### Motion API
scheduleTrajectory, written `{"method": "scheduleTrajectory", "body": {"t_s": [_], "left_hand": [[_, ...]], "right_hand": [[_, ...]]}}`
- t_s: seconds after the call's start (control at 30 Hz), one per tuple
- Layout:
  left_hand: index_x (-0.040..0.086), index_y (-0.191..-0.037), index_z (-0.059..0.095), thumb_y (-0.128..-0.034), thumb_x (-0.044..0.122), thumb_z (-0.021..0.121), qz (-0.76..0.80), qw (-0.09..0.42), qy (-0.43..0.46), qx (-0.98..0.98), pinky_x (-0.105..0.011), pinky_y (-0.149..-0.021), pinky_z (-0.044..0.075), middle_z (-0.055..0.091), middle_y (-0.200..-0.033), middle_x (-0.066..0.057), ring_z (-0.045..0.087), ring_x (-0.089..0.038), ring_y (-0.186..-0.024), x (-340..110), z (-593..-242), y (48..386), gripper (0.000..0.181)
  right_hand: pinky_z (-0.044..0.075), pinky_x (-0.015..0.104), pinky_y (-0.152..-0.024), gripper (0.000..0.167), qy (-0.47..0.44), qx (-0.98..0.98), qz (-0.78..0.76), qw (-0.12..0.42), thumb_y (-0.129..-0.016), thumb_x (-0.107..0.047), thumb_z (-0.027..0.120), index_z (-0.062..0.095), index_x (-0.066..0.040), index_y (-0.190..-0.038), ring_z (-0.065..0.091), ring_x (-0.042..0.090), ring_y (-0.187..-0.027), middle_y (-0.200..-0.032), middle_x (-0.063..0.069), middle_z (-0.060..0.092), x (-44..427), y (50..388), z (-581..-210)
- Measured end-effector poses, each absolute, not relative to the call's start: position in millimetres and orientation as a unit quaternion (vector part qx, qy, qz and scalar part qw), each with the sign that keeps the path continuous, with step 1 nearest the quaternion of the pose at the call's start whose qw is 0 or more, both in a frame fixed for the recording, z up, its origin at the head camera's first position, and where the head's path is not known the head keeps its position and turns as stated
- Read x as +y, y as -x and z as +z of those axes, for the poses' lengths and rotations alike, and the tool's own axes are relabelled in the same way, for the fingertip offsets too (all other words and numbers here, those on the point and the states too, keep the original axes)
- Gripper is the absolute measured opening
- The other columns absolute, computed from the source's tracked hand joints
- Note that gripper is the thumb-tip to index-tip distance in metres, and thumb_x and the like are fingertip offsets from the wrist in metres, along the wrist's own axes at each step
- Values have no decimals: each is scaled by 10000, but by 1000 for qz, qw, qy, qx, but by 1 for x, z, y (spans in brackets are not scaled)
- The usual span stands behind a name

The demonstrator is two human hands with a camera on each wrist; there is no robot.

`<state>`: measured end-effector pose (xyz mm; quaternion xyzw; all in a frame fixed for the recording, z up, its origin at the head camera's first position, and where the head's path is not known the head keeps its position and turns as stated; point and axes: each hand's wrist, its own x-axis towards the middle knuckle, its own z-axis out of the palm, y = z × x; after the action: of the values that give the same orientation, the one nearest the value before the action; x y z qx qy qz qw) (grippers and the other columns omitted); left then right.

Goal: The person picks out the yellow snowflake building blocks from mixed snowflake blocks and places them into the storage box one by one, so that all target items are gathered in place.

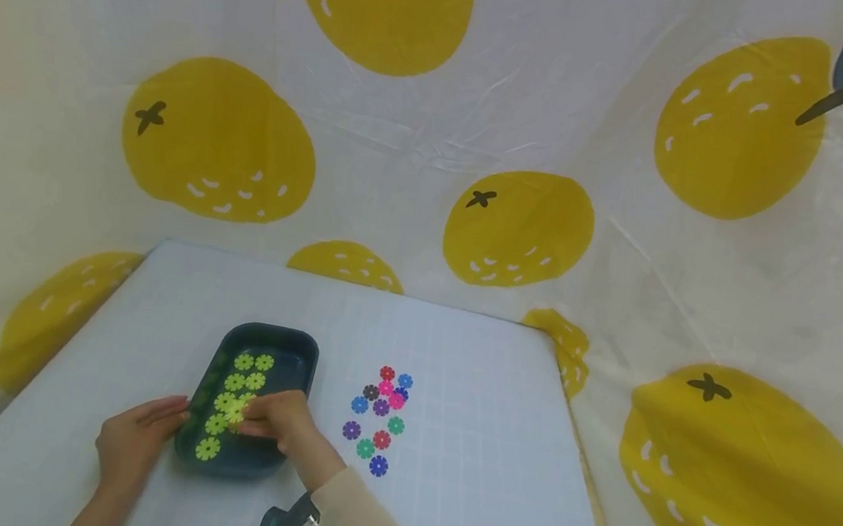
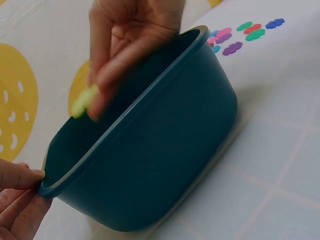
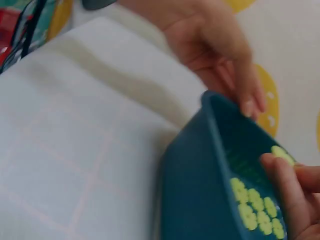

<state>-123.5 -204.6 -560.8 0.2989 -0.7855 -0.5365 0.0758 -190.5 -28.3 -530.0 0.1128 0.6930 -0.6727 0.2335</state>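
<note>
A dark teal plastic tub (image 1: pixel 293 369) stands on the table, with two columns of yellow-green flower-shaped pieces (image 1: pixel 208 448) laid out on its floor. My left hand (image 1: pixel 135 443) is at the tub's left side; in the left wrist view its thumb and fingers pinch the rim (image 2: pixel 50 191). Over the tub, my right hand (image 1: pixel 283 420) pinches one yellow-green flower-shaped piece (image 2: pixel 85 101) between thumb and fingertips. That same piece (image 3: pixel 282 154) shows in the right wrist view, above the laid-out ones. Right fingers partly cover the lower part of the columns in the head view.
Right of the tub, several loose flower-shaped pieces (image 1: pixel 381 407) in red, blue, pink, purple, green and dark grey lie on the pale checked tabletop (image 1: pixel 482 435). A fruit-printed curtain (image 1: pixel 387 143) hangs behind the table and along its sides.
</note>
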Motion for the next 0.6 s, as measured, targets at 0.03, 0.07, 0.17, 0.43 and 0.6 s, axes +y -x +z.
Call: {"method": "scheduleTrajectory", "body": {"t_s": [0.03,0.07,0.17,0.43,0.6], "left_hand": [[65,-1207,685,-870,179,769,-537,75,-299,-785,-1,-645,451,758,-1054,18,456,282,-726,-205,-561,124,366],[71,-1207,686,-870,180,769,-537,74,-301,-784,3,-650,448,755,-1060,19,457,281,-727,-205,-560,124,364],[49,-1201,684,-863,167,775,-542,79,-302,-780,3,-640,444,762,-1035,10,465,275,-715,-204,-559,123,370],[26,-1199,678,-861,146,772,-553,82,-307,-770,3,-625,449,773,-956,65,487,264,-691,-201,-556,122,371],[33,-1187,688,-856,150,776,-545,84,-307,-776,11,-635,425,772,-928,92,464,275,-706,-200,-554,121,362]], "right_hand": [[631,357,-659,37,-109,722,-643,230,-806,46,732,723,43,-842,748,321,-716,-720,161,732,-31,188,-532],[631,372,-649,35,-102,744,-620,228,-793,64,733,717,46,-817,744,328,-689,-689,161,720,-34,185,-533],[622,363,-586,104,-87,811,-541,204,-725,90,755,683,18,-706,711,285,-580,-601,115,672,-41,178,-538],[483,221,-457,240,1,911,-386,144,-668,18,780,597,-68,-540,516,130,-448,-473,-1,551,-47,169,-549],[536,262,-783,276,68,949,-287,108,-668,-57,802,568,-109,-532,487,93,-545,-485,-34,526,-47,172,-554]]}}
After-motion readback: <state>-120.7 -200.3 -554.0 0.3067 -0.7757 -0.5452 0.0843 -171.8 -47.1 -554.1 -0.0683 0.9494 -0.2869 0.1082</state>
